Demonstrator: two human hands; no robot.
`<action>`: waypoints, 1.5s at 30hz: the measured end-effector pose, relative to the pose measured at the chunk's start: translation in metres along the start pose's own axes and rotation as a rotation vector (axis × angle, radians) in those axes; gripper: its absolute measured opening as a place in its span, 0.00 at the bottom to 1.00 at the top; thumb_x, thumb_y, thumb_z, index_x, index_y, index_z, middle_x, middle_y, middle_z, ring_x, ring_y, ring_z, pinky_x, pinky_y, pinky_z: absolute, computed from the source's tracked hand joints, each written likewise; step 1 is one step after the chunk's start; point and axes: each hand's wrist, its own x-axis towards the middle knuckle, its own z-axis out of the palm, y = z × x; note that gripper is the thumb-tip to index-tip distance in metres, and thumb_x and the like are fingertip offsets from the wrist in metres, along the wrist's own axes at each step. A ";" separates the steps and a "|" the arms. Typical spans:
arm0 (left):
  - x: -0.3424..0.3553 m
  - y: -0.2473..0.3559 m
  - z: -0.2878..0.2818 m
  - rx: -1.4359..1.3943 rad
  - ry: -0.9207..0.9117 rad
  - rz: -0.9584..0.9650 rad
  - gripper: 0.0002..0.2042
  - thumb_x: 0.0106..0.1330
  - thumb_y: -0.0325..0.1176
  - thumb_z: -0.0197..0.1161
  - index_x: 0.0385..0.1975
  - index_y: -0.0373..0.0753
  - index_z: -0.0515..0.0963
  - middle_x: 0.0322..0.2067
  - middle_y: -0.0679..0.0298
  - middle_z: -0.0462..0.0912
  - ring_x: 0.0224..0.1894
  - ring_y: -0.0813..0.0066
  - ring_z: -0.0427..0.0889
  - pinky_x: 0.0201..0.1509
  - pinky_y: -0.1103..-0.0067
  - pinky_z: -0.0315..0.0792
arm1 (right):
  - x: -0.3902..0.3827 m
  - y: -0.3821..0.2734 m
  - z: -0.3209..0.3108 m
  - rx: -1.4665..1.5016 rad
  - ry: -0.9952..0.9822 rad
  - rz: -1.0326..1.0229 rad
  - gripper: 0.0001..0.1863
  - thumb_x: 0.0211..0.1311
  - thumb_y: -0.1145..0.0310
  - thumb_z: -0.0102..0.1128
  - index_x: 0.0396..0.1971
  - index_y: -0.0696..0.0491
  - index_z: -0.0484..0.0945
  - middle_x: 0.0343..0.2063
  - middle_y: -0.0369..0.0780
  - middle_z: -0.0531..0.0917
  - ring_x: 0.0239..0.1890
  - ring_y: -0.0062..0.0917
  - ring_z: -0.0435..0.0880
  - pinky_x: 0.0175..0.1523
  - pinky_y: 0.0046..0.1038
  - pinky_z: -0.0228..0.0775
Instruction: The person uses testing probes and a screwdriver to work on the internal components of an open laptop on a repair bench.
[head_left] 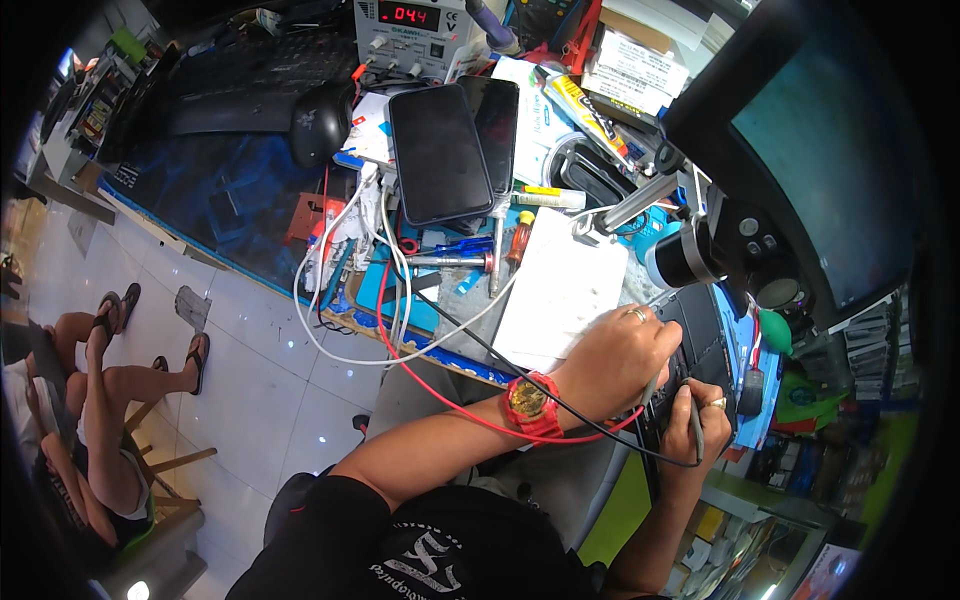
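Observation:
My left hand [625, 355], with a red watch on its wrist, pinches a grey probe on the red lead [455, 410] over a black device [700, 330] at the bench's right. Just right of it, my right hand [695, 420] grips another grey probe [697, 440], on the black lead [520, 365]. Where the probe tips touch is too small to make out. A white paper pad [560, 285] lies left of my hands, and a microscope head [685, 255] on a metal arm hangs above the device.
Two phones [440, 150], a power supply [415, 35], a mouse [320, 125], tools and white cables crowd the bench. A monitor [820, 150] stands at the upper right, a green blower [772, 333] below it. Seated people [110, 420] show at the left on a tiled floor [260, 380].

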 end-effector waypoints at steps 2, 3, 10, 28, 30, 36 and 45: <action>0.000 0.000 0.000 0.010 0.001 -0.002 0.10 0.64 0.27 0.71 0.37 0.32 0.76 0.32 0.48 0.83 0.41 0.47 0.86 0.49 0.61 0.81 | 0.001 0.001 0.000 0.004 -0.006 0.006 0.04 0.73 0.78 0.64 0.41 0.62 0.84 0.34 0.53 0.89 0.33 0.45 0.89 0.41 0.41 0.79; 0.000 -0.001 0.000 0.008 0.003 -0.001 0.10 0.63 0.27 0.71 0.37 0.32 0.76 0.32 0.48 0.83 0.40 0.47 0.86 0.49 0.61 0.81 | 0.001 0.001 0.000 0.010 -0.007 0.004 0.04 0.74 0.78 0.64 0.41 0.62 0.83 0.34 0.53 0.89 0.33 0.45 0.89 0.41 0.41 0.80; 0.000 -0.001 -0.001 0.005 0.005 0.000 0.10 0.63 0.26 0.71 0.37 0.32 0.77 0.32 0.47 0.84 0.40 0.47 0.86 0.49 0.61 0.81 | 0.001 0.001 0.001 0.021 -0.009 0.002 0.04 0.74 0.78 0.63 0.41 0.62 0.83 0.34 0.53 0.89 0.33 0.45 0.90 0.41 0.41 0.80; 0.007 0.000 0.000 -0.005 -0.054 -0.020 0.06 0.63 0.25 0.71 0.36 0.34 0.80 0.32 0.52 0.85 0.37 0.51 0.87 0.46 0.62 0.81 | 0.005 -0.001 -0.001 -0.016 0.043 -0.103 0.03 0.65 0.81 0.69 0.36 0.63 0.83 0.34 0.50 0.91 0.34 0.47 0.92 0.42 0.41 0.84; 0.006 0.001 -0.002 -0.001 -0.066 -0.023 0.06 0.63 0.25 0.71 0.36 0.33 0.80 0.33 0.52 0.86 0.38 0.51 0.87 0.46 0.62 0.81 | 0.005 0.000 0.000 -0.007 0.038 -0.105 0.03 0.65 0.81 0.69 0.35 0.63 0.83 0.34 0.50 0.91 0.34 0.46 0.92 0.42 0.41 0.84; 0.005 0.003 -0.005 0.001 -0.072 -0.027 0.08 0.65 0.26 0.70 0.36 0.35 0.76 0.31 0.53 0.84 0.40 0.51 0.86 0.49 0.60 0.80 | 0.004 0.000 0.002 -0.001 0.038 -0.114 0.03 0.65 0.82 0.70 0.35 0.63 0.83 0.34 0.50 0.90 0.33 0.46 0.91 0.42 0.42 0.83; 0.006 -0.001 -0.003 0.007 -0.066 -0.014 0.09 0.65 0.27 0.71 0.36 0.35 0.76 0.31 0.51 0.82 0.40 0.49 0.85 0.48 0.60 0.80 | 0.008 -0.004 0.001 -0.023 0.031 -0.099 0.03 0.66 0.81 0.69 0.37 0.62 0.85 0.33 0.50 0.90 0.33 0.47 0.91 0.42 0.42 0.83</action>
